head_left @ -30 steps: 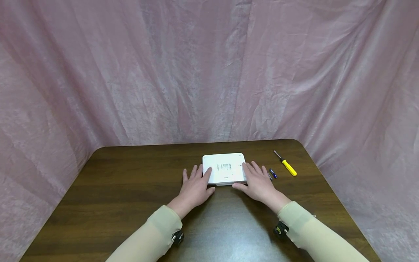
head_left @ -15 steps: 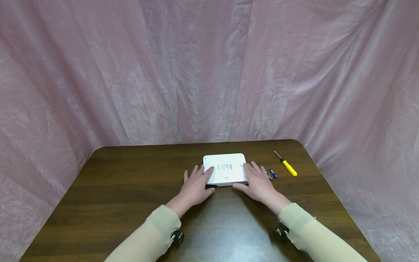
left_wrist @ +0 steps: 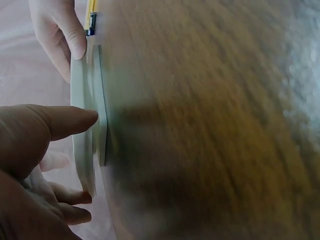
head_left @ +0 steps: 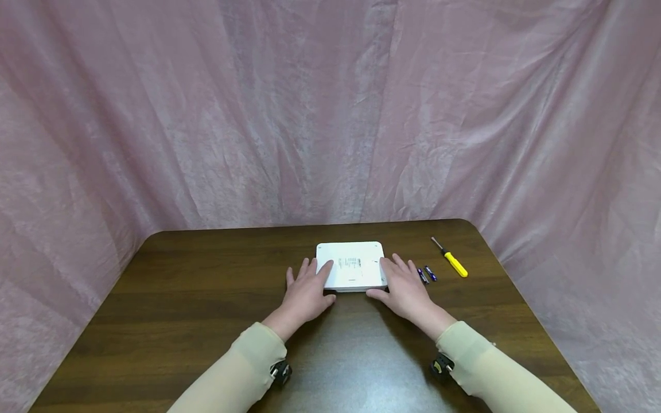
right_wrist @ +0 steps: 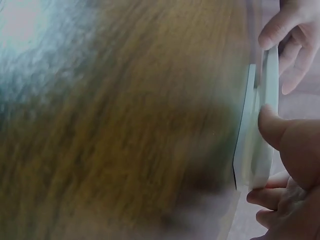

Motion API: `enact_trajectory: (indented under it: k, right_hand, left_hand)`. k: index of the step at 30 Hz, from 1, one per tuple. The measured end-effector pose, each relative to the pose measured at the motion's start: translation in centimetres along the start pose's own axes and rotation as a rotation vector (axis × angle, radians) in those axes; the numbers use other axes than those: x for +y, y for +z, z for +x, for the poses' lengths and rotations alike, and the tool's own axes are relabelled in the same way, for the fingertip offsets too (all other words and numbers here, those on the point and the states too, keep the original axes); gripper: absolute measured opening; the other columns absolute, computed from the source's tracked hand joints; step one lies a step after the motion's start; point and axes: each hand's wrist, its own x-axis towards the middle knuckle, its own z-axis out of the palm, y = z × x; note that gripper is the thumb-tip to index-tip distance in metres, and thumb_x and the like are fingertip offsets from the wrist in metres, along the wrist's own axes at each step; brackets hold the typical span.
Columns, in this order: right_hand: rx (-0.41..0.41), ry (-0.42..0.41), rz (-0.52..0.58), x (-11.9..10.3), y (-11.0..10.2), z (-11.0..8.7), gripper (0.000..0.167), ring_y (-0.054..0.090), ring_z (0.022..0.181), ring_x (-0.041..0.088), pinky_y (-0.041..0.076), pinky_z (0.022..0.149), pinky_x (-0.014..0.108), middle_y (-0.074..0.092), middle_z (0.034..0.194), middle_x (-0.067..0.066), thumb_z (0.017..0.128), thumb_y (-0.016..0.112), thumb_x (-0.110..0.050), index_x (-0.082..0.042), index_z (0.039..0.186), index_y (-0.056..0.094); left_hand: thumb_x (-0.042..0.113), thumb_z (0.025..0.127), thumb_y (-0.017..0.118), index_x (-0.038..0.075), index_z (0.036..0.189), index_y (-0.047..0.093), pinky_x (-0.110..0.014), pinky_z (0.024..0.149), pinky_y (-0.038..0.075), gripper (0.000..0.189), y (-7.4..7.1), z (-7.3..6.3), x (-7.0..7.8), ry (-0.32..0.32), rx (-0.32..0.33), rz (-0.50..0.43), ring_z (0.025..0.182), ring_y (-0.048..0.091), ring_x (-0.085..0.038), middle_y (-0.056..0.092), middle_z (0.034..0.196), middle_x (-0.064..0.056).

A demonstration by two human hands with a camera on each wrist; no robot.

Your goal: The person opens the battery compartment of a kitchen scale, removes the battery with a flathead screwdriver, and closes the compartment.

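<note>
A flat white device with printed text on its upper face (head_left: 353, 264) lies on the wooden table. In both wrist views it shows as a pale slab with a thinner plate along its lower side; its underside is hidden. At its left end, my left hand (head_left: 303, 295) touches it, index finger over the top edge and thumb by the front edge. My right hand (head_left: 407, 292) rests likewise at the right end. On both hands the fingers are spread and fairly straight. Two blue batteries (head_left: 430, 273) lie just right of my right hand.
A yellow-handled screwdriver (head_left: 455, 264) lies farther right, its shaft pointing away to the back left. The brown table (head_left: 206, 275) has rounded far corners. Behind it hangs a pink curtain (head_left: 310, 115).
The white device has shifted slightly left, and the right hand with it. More of the batteries shows beside that hand. Screwdriver and batteries stay in place.
</note>
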Motion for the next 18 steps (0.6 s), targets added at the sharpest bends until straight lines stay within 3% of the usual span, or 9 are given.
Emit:
enact_trajectory:
  k: [5,13,18]
  right_hand:
    - [0.008,-0.002,-0.026,-0.16,0.08,-0.13,0.083,0.035,0.159,0.049,0.019,0.128,0.07,0.053,0.162,0.028,0.102,0.083,-0.036,0.01,0.16,0.046]
    - [0.03,-0.016,-0.035,-0.04,0.0,-0.24,0.074,0.039,0.157,0.05,0.021,0.128,0.07,0.056,0.158,0.03,0.102,0.082,-0.029,0.011,0.156,0.051]
    - [0.041,-0.034,-0.024,0.08,-0.29,-0.43,0.071,0.04,0.156,0.051,0.022,0.127,0.071,0.058,0.156,0.03,0.104,0.079,-0.029,0.011,0.155,0.052]
  left_hand:
    - [0.027,0.099,0.087,0.017,0.17,0.046,-0.079,0.125,0.013,0.082,0.04,-0.04,0.09,0.023,0.04,0.037,0.164,0.025,-0.049,0.04,0.171,-0.027]
    - [0.015,0.096,0.089,0.018,0.163,0.057,-0.081,0.123,0.019,0.075,0.16,0.18,-0.37,0.056,0.109,0.002,0.153,0.042,-0.057,0.052,0.164,-0.024]
    - [0.019,0.096,0.089,0.021,0.156,0.066,-0.082,0.121,0.019,0.064,-0.25,0.25,-0.66,0.059,0.127,-0.004,0.147,0.049,-0.058,0.056,0.162,-0.018]
